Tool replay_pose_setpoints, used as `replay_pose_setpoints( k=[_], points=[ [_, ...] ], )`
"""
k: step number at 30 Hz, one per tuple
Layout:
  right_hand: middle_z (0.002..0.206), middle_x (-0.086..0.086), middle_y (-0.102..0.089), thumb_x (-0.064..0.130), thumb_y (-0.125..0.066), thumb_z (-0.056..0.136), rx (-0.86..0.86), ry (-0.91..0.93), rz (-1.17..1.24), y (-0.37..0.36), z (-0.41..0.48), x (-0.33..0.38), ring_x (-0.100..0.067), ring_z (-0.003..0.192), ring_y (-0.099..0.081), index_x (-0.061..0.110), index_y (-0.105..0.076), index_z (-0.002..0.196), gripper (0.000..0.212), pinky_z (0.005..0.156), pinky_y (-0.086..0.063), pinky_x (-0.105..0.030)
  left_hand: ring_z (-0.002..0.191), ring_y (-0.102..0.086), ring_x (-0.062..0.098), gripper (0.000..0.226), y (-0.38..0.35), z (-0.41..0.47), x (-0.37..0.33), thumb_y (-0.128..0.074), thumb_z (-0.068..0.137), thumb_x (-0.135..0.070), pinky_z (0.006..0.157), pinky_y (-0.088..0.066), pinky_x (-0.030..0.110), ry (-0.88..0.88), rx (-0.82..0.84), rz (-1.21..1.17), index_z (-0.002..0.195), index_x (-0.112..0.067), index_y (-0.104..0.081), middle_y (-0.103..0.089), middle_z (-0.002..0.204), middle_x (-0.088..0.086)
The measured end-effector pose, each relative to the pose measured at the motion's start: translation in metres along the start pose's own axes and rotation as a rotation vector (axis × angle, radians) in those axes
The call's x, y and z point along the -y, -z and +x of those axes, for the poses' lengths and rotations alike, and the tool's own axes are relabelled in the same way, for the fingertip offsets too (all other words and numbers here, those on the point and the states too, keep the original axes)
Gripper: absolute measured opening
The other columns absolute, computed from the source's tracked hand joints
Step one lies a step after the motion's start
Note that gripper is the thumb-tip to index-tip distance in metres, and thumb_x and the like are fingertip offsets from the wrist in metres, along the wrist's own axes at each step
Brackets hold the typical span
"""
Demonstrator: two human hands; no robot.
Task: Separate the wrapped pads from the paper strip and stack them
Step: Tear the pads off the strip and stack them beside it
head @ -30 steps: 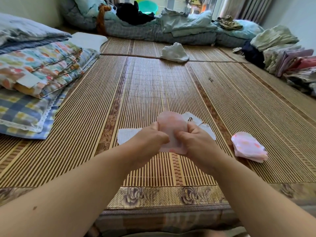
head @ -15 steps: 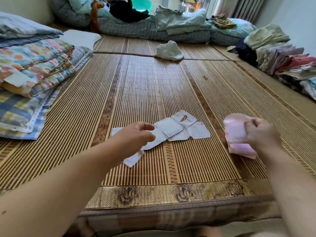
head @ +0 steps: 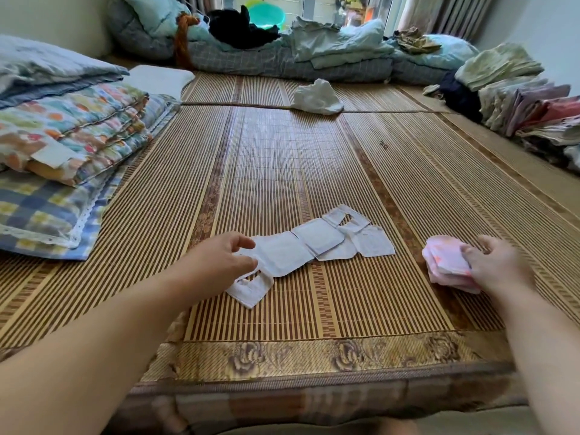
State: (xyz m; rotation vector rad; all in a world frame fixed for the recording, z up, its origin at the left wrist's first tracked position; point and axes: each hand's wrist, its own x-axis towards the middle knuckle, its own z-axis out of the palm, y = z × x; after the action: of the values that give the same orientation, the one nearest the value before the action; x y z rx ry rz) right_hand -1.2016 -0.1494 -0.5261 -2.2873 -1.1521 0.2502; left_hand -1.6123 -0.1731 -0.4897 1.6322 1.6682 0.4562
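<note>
Pink pads [head: 445, 262] are being gripped by the right hand [head: 499, 265], while the open left hand [head: 216, 262] is touching the strip [head: 314, 243].

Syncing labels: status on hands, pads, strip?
Left hand open, fingers at the paper strip left end. Right hand grips the pink pad stack. Strip flat on the mat. Nothing in the way.

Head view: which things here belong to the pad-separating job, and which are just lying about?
Job: paper strip; pink wrapped pads; left hand at the strip's end; right hand holding the pads.
Lying about: white cloth; folded quilts; clothes pile; black garment.
</note>
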Motion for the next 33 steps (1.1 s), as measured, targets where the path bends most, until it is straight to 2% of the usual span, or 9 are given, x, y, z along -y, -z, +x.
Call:
replay_pose_setpoints(
  k=[4,7,9,12,13,17,22,30,33],
  points=[
    [0.129,-0.030,-0.048,0.038,-0.057,0.089,-0.168,0.083,-0.037,0.005,-0.013,0.026,-0.047,0.119,-0.041,0.014,-0.049,0.133,0.051,0.097,-0.035,-0.051,0.104,-0.053,0.017,0.056,-0.002,0.004,0.011,-0.068,0.082,-0.035,0.086,-0.044,0.029,0.030,-0.060,0.278,0.134,-0.028,-0.047,-0.043,0.140,0.006],
    [0.122,-0.027,-0.054,0.033,-0.059,0.089,-0.179,0.386,0.028,0.000,-0.040,0.066,-0.042,0.115,-0.046,0.011,-0.056,0.124,0.042,0.095,-0.035,-0.048,0.122,-0.047,0.026,0.065,-0.004,0.010,0.013,-0.072,0.076,-0.044,0.099,-0.042,0.042,0.059,-0.104,0.402,0.135,-0.031,-0.046,-0.042,0.139,0.006],
    [0.115,-0.019,-0.062,0.028,-0.062,0.088,-0.084,0.595,0.071,-0.012,-0.063,0.094,-0.033,0.108,-0.052,0.010,-0.062,0.118,0.035,0.091,-0.034,-0.038,0.121,-0.048,0.025,0.061,-0.005,0.012,0.007,-0.074,0.070,-0.052,0.099,-0.042,0.043,0.013,-0.089,0.420,0.125,-0.032,-0.054,-0.051,0.129,0.002],
    [0.120,-0.003,-0.064,0.030,-0.063,0.088,0.203,0.789,0.043,-0.039,-0.098,0.121,-0.010,0.102,-0.052,0.018,-0.064,0.118,0.033,0.089,-0.037,-0.026,0.084,-0.061,0.008,0.039,-0.006,0.010,-0.003,-0.073,0.063,-0.062,0.069,-0.050,0.030,-0.053,-0.047,0.388,0.085,-0.031,-0.065,-0.064,0.086,-0.014],
    [0.124,0.002,-0.062,0.032,-0.062,0.088,0.309,0.822,0.023,-0.049,-0.107,0.126,-0.005,0.102,-0.050,0.023,-0.062,0.120,0.034,0.089,-0.038,-0.024,0.078,-0.061,0.007,0.041,-0.008,0.010,-0.003,-0.071,0.064,-0.064,0.065,-0.050,0.029,-0.048,-0.056,0.428,0.083,-0.028,-0.065,-0.064,0.082,-0.014],
    [0.131,0.008,-0.057,0.035,-0.061,0.087,0.507,0.850,-0.030,-0.079,-0.129,0.136,-0.011,0.115,-0.051,0.030,-0.063,0.121,0.034,0.099,-0.043,-0.033,0.096,-0.059,0.025,0.068,-0.008,0.015,0.013,-0.064,0.071,-0.066,0.084,-0.052,0.043,0.125,-0.126,0.701,0.113,-0.013,-0.057,-0.059,0.112,0.007],
    [0.129,0.005,-0.058,0.039,-0.057,0.088,0.529,0.830,-0.109,-0.090,-0.128,0.140,-0.014,0.115,-0.051,0.028,-0.064,0.119,0.033,0.095,-0.043,-0.032,0.081,-0.060,0.021,0.039,-0.003,0.017,0.020,-0.067,0.078,-0.051,0.075,-0.053,0.038,0.134,-0.030,0.554,0.091,-0.014,-0.063,-0.063,0.092,0.004],
    [0.122,0.001,-0.058,0.035,-0.055,0.086,0.621,0.763,-0.055,-0.081,-0.126,0.148,-0.010,0.098,-0.053,0.031,-0.057,0.126,0.040,0.082,-0.043,-0.025,0.048,-0.048,0.003,0.019,0.011,0.008,-0.003,-0.066,0.082,-0.022,0.043,-0.037,0.018,-0.189,-0.250,0.158,0.066,-0.023,-0.056,-0.057,0.062,-0.006],
    [0.139,0.001,-0.043,0.025,-0.063,0.079,0.499,0.761,0.103,-0.075,-0.129,0.153,-0.012,0.119,-0.045,0.036,-0.040,0.139,0.066,0.095,-0.039,-0.028,0.047,-0.047,-0.002,0.022,0.016,-0.003,-0.014,-0.063,0.080,-0.017,0.043,-0.037,0.011,-0.389,-0.252,0.103,0.063,-0.025,-0.053,-0.053,0.057,-0.009]
  ],
)
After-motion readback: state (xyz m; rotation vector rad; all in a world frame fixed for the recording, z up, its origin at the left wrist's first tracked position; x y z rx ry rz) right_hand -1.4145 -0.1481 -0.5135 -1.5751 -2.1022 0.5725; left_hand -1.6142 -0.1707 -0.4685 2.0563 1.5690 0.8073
